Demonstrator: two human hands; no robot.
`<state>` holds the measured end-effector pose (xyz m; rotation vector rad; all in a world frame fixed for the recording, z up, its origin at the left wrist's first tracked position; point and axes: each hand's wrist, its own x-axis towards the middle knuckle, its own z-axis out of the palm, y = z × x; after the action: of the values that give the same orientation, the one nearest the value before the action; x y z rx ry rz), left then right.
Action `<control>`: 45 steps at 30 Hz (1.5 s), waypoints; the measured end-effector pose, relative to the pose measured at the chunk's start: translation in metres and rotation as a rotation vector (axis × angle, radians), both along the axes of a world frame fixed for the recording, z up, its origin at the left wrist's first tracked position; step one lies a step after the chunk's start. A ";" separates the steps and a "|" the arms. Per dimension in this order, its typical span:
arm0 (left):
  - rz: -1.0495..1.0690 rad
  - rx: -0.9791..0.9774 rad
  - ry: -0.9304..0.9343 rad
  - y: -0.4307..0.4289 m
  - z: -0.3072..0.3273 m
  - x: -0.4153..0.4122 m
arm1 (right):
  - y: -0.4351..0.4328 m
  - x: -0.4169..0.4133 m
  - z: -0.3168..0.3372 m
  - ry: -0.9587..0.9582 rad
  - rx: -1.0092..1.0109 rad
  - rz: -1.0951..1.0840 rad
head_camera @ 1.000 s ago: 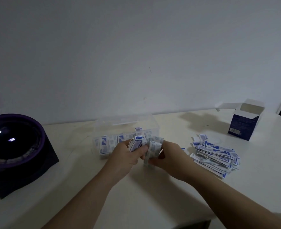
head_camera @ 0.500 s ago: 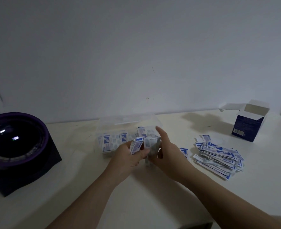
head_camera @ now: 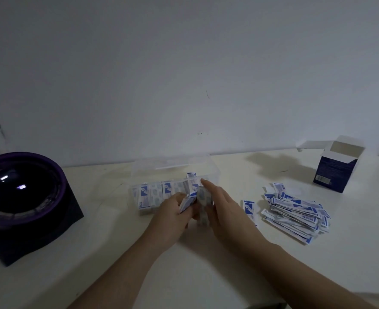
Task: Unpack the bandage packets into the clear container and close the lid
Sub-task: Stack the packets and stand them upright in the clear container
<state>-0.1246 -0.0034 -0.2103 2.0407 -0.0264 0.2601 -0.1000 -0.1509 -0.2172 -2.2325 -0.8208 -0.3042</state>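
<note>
1. The left grip [head_camera: 173,216] is curled round a small bundle of bandage packets [head_camera: 186,202], pinching it upright just above the bench [head_camera: 206,275].
2. The right grip [head_camera: 221,208] lies with its fingers straight against the other side of the bundle. Its forefinger reaches up to the front rim of the clear container [head_camera: 215,175]. Its thumb is hidden, so I cannot tell whether it pinches.
3. The clear container stands directly beyond both grips, touching distance from the fingertips. Its top is open and the see-through lid [head_camera: 170,162] lies back behind it.
4. Inside, a row of packets [head_camera: 155,194] stands on end along the front wall, blue-and-white faces mixed with clear ones. One packet [head_camera: 192,175] sticks up above the rest, just beyond the right grip's forefinger.
5. A single packet [head_camera: 249,207] lies flat just right of the right grip. Further right lies a loose pile of packets [head_camera: 295,217] — still unpacked.
6. Well beyond that pile, far right of the right grip, a blue cardboard box [head_camera: 337,172] stands with its flaps open.
7. Well left of the left grip sits a dark purple round device [head_camera: 21,197] on a dark base.
</note>
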 end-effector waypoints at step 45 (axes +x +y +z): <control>0.194 0.166 0.204 0.054 0.101 0.069 | 0.064 0.086 0.125 0.545 0.071 0.067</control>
<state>-0.0558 0.0504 -0.1094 2.2286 0.2863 0.1729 -0.0144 -0.0865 -0.0919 -2.0661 -0.5730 0.2956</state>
